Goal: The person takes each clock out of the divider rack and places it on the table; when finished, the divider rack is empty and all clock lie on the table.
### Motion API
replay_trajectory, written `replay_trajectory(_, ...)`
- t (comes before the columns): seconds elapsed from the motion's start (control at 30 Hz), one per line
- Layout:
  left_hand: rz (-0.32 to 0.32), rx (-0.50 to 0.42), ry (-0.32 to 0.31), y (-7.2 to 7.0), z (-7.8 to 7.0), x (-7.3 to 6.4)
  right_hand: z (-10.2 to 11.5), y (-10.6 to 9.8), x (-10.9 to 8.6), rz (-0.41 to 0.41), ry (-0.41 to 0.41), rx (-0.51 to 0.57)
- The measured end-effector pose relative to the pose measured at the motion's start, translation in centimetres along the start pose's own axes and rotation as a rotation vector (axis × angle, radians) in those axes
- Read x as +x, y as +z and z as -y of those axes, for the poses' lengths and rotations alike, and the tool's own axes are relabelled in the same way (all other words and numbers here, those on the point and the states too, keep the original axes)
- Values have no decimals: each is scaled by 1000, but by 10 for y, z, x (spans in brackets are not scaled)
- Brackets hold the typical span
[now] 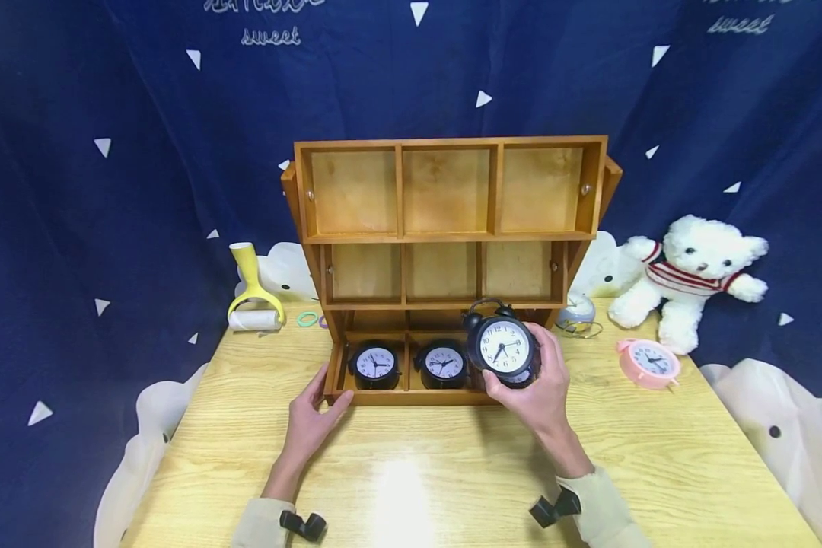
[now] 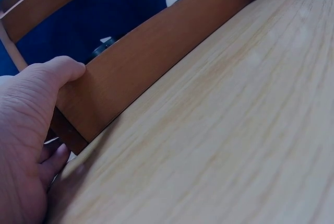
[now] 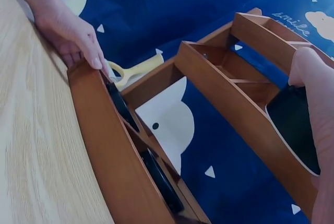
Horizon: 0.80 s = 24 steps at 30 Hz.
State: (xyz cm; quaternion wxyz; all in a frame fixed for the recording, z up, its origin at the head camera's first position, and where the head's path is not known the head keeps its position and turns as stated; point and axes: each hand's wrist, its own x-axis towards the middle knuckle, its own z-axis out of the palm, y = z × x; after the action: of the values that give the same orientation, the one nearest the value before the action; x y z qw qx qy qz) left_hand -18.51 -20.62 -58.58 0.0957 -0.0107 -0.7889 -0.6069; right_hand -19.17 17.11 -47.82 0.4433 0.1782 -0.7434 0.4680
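In the head view my right hand (image 1: pixel 544 384) holds a black twin-bell alarm clock (image 1: pixel 504 346) between thumb and fingers, in front of the right side of a tiered wooden rack (image 1: pixel 452 237). Behind it, part of another dark clock (image 1: pixel 520 377) shows; the rest is hidden. Two more black alarm clocks, one at left (image 1: pixel 375 365) and one in the middle (image 1: pixel 442 364), lie face up in the bottom tier's compartments. My left hand (image 1: pixel 311 417) grips that tier's front left corner. In the left wrist view its thumb bends over the front board (image 2: pixel 151 51), with fingers at the side.
A yellow lint roller (image 1: pixel 250 293) and a green hair tie (image 1: pixel 307 319) are left of the rack. To its right are a grey-white round object (image 1: pixel 577 310), a white teddy bear (image 1: pixel 692 278) and a pink alarm clock (image 1: pixel 649 364). A blue curtain (image 1: pixel 411 76) hangs behind.
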Motion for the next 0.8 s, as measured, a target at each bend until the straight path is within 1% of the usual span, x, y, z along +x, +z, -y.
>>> replay_trajectory(0.07,0,1,2,0,0,1,6,-6,2,-10,3,1)
replay_trajectory(0.2,5,2,8,0,0,1,24,-21,7,-39,26,5)
replay_trajectory(0.27,7,0,7,-1,-1,0,29,-28,6,-56,43,3)
replay_trajectory(0.4,1,-1,-8,-1,-2,-1,21,-43,-1,-104,66,29)
replay_trajectory(0.5,-3,0,-4,0,-2,-2,15,-53,-4,-137,77,32)
replay_trajectory(0.67,-3,-4,8,0,1,-2,8,-68,-6,-187,94,-11)
replay_trajectory(0.8,1,-1,21,0,1,-2,-3,-81,-7,-246,126,-9)
